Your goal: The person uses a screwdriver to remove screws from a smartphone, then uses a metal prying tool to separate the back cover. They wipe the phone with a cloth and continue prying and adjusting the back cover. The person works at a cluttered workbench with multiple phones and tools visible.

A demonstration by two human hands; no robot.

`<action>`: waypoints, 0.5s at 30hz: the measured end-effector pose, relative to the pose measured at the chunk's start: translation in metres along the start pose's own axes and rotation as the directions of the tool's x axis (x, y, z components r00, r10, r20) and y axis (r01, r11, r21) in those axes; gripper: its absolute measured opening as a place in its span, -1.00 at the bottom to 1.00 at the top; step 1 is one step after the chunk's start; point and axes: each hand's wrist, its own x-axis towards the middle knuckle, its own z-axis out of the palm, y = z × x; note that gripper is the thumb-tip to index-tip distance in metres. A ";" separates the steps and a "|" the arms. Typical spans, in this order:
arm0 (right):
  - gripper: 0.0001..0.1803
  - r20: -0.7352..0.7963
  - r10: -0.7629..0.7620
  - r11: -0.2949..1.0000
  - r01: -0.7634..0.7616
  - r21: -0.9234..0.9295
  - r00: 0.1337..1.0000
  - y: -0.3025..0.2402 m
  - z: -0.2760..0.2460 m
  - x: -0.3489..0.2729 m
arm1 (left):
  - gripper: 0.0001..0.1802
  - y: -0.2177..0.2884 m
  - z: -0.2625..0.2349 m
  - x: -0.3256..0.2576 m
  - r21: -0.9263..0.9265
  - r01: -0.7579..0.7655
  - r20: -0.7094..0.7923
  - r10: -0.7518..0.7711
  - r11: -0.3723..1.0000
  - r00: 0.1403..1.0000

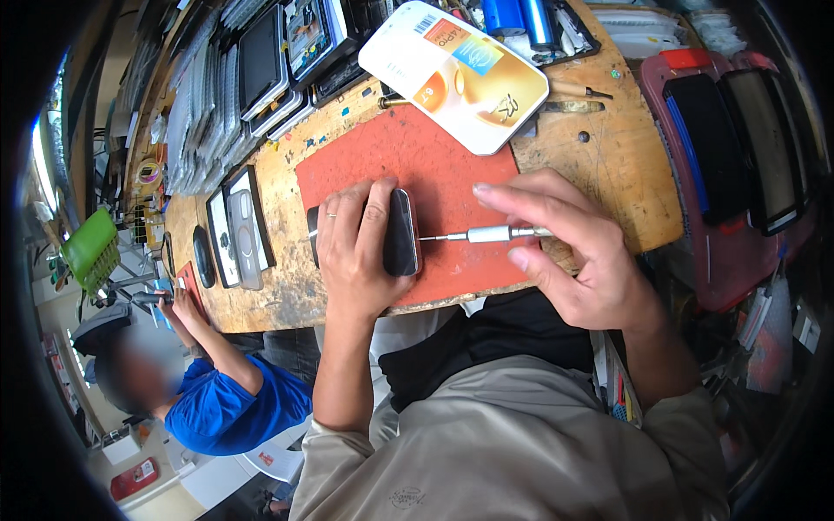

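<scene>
One white package (469, 82) overlaps the mat (339, 161) beyond the phone (400, 241).

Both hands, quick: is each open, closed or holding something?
Left hand: closed, holding a dark smartphone.
Right hand: open, thumb and forefinger spread around a silver precision screwdriver.

- Phone (401, 239) on work mat (452, 161), under left hand (358, 247)
- Screwdriver (491, 234) right of phone, tip at its right edge, between right hand's (573, 243) thumb and fingers
- Flat package (391, 52) over mat's far edge
- Phone case (248, 243) left of mat; computer mouse (203, 257) farther left
- Plastic tray (721, 269) right of workbench (638, 187)
</scene>
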 end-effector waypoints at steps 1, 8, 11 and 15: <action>-0.58 0.035 0.014 0.999 -0.015 0.039 0.999 0.000 -0.001 0.000 | -0.34 0.000 0.000 0.000 -0.006 0.005 0.002 -0.005 1.000 1.000; -0.43 0.058 0.035 0.993 -0.041 0.113 0.998 -0.003 -0.006 -0.001 | -0.24 -0.003 0.002 0.000 -0.007 -0.019 -0.026 0.019 1.000 0.999; -0.44 0.072 0.040 0.998 -0.044 0.053 0.997 -0.001 -0.007 0.001 | -0.22 -0.005 0.005 0.000 -0.019 -0.026 -0.037 0.025 0.999 0.999; -0.50 0.045 -0.090 0.996 0.090 -0.014 0.995 0.004 -0.007 0.004 | -0.22 -0.005 0.005 -0.001 -0.016 -0.010 -0.035 0.010 1.000 0.999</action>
